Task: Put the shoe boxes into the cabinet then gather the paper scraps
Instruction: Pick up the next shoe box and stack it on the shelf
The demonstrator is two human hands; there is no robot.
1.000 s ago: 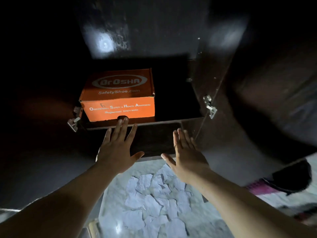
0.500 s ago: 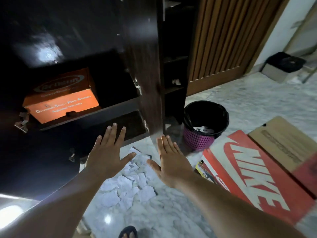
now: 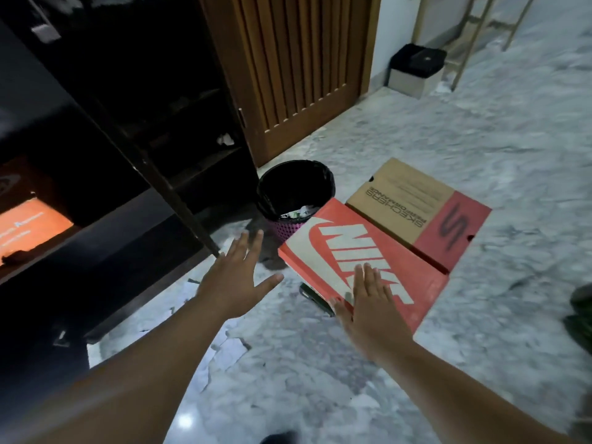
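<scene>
So the red Nike shoe box (image 3: 362, 264) is sitting flat on the marble floor (image 3: 480, 139), lid up with the big white swoosh showing, and right behind it, touching along one edge, is a tan and red Skechers box (image 3: 416, 206). The right hand (image 3: 373, 310) is stretched out flat over the near corner of the Nike box, fingers straight and together, holding nothing; looks like the palm is on or just above the lid, but the frame's a bit motion-blurred so I can't say for sure it's touching. The left hand (image 3: 235, 280) is out in front too, fingers spread wide, empty, hovering over the floor just left of the box. Off to the left, the dark cabinet (image 3: 96, 129) stands open with an orange shoe box (image 3: 30, 227) already on a low shelf inside, only partly in view. White paper scraps (image 3: 224, 350) are scattered on the floor under the left forearm, close to the cabinet's base. A black-lined bin with a pink mesh body (image 3: 294, 193) sits just beside the far corner of the Nike box, with some crumpled stuff in it. Behind that there's a slatted wooden door (image 3: 304, 59), and further back by the wall a small box with a black top (image 3: 416, 68).
</scene>
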